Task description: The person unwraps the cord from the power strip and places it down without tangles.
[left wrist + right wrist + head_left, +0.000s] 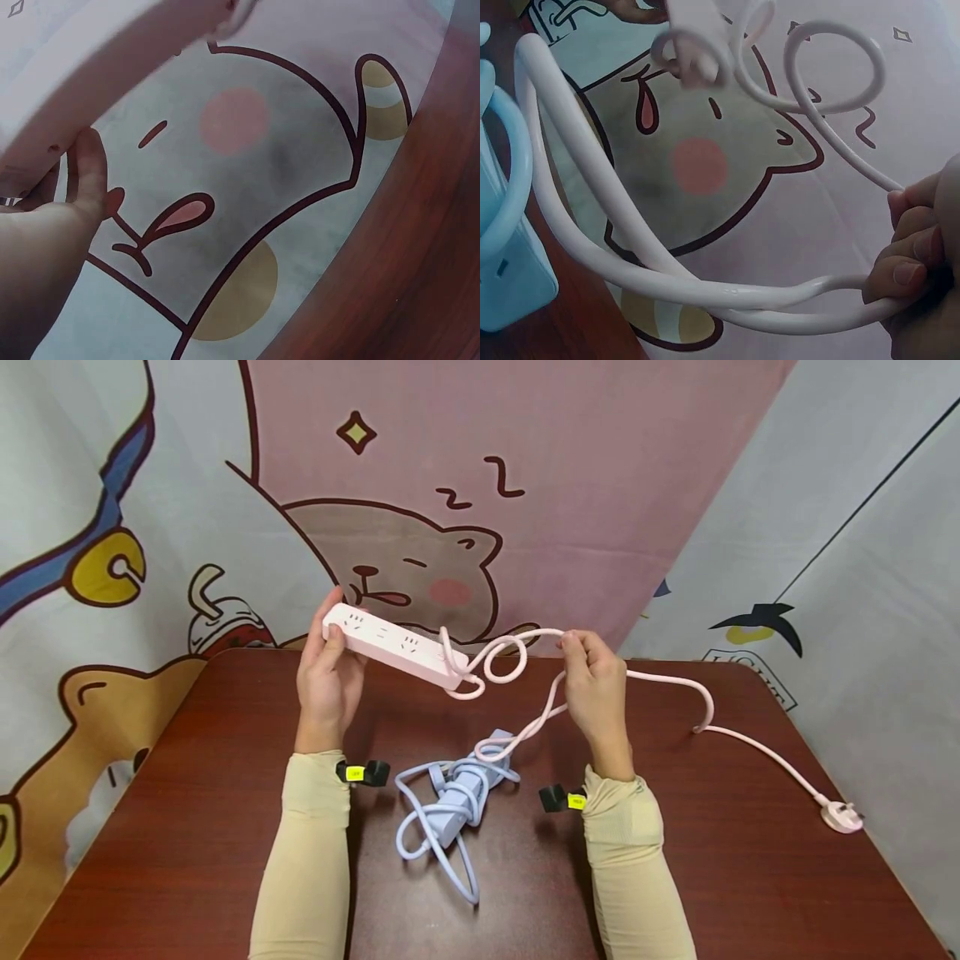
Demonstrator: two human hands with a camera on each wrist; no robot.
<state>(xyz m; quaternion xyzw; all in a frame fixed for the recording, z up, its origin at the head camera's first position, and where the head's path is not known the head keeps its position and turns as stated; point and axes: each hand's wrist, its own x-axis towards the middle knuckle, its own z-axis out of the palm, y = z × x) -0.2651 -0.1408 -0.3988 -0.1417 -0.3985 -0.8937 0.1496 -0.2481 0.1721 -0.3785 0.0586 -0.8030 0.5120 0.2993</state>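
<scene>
My left hand (330, 681) grips one end of a pale pink power strip (397, 647), raised above the table with its sockets showing. In the left wrist view the strip's side (97, 90) crosses the upper left, the fingers behind it. My right hand (597, 693) holds the strip's pink cord (671, 677), fingers curled round several strands. A small loop of cord hangs between strip and right hand; a longer loop (667, 281) droops below. The cord's far end runs right to a plug (842, 817) on the table.
A blue power strip (461, 797) wrapped in its own blue cord lies mid-table between the forearms, beneath the drooping pink loop. The brown table (750, 893) meets a cartoon-printed curtain (585, 485) at its back edge. Black wrist cameras (553, 798) sit on both sleeves.
</scene>
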